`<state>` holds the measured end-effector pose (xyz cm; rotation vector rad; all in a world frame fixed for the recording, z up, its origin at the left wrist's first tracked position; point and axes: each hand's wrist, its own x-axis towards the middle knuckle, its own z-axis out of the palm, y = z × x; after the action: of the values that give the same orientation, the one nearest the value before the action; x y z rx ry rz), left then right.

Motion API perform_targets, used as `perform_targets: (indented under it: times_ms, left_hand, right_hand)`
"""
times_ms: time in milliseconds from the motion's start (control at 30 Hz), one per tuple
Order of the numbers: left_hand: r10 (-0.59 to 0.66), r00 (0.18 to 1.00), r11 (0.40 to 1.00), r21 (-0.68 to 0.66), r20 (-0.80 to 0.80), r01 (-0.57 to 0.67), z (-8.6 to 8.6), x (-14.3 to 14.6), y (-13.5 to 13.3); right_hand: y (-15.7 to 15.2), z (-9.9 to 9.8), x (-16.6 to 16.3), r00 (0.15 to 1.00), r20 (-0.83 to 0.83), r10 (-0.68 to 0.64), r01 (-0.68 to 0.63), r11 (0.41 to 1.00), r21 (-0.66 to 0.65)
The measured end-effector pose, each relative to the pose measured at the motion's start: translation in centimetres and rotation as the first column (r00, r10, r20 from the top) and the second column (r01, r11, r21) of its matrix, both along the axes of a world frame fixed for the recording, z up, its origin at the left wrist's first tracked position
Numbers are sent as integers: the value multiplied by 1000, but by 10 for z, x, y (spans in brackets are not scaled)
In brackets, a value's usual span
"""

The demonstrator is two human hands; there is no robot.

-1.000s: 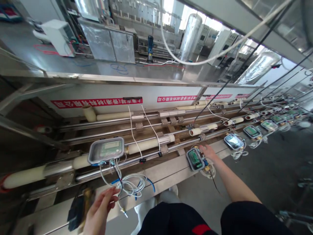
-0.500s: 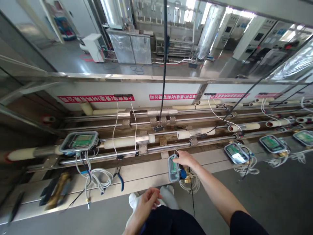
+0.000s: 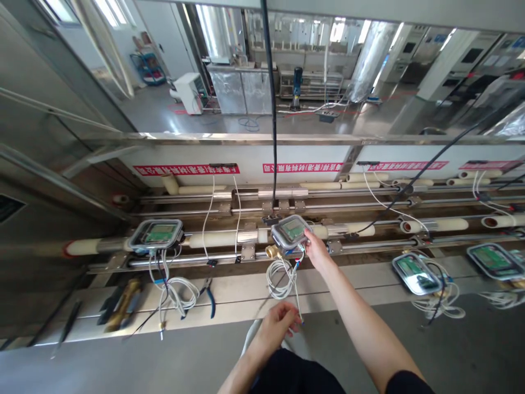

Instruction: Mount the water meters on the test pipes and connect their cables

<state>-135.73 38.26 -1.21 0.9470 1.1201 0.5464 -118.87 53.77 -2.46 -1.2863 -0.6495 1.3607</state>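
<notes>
The pale surface [image 3: 241, 290] runs across the lower half of the frame, with metal rails [image 3: 164, 261] and a cream pipe [image 3: 209, 239] behind it. Near the frame's centre, the meter [image 3: 292, 231] is held slightly tilted over the rails. The right hand [image 3: 315, 250] has a closed grip on its right edge, thumb on the lid side. The left hand [image 3: 279, 324], lower centre, has loosely curled fingers beside a cable end; whether it pinches that end I cannot tell.

The step in hand looks like positioning the meter by hand over the rails. By my judgement, any further move calls for a steady right grip, care that the brass fitting [image 3: 272, 251] at the meter's lower left does not knock the rails, and enough slack in the white coil [image 3: 283, 279] below.

The meter's underside is hidden, so whether it rests on anything there is unclear, as is how the fitting joins it. A second meter [image 3: 157, 234] sits at left; another, at the right edge [image 3: 494, 262], is hard to read, its right side crowded by cables. The brass tool [image 3: 123, 307] at lower left is blurred; the pliers [image 3: 210, 298], left of the coil, show more clearly.
</notes>
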Motion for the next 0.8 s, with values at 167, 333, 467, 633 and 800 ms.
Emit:
perform_targets:
  times_ms: [167,333,467,633,800]
  left_hand:
    - [-1,1000,1000,22,28,1,3,-10,11]
    - [-7,998,1000,0,66,7,6,-15,25]
    - [59,989,998,9,137,-61,4,-10,45]
    - [296,933,954,-24,206,-298,-3,11,77]
    - [509,812,861,-163,287,-482,-6,46,108]
  right_hand:
    - [15,-9,-4,976,-106,-192,191,981,-19]
    - [22,-14,-16,942,-122,-313,312,950,-26]
    - [30,-16,-31,925,-85,-371,371,928,-23]
    - [27,-19,-46,939,23,-342,342,939,-10]
    - [10,-18,-36,954,244,-176,178,984,13]
